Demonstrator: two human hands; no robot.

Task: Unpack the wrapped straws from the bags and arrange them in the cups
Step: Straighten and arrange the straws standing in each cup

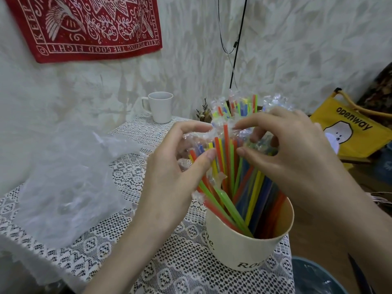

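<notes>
Straws [229, 183] stand in the cup [250, 249], bag [67, 183] left of it, mug [160, 107] behind.

glossy plastic-wrapped straws [228, 158], matt paper cup [250, 247], white lace tablecloth [169, 262].

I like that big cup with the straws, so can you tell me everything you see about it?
The cream cup looks like paper, round and wide, with dark writing partly hidden on its side. It stands upright on the lace tablecloth near the table's front right corner. Many colourful wrapped straws lean inside it, fanning out. Both hands touch the straws, not the cup.
</notes>
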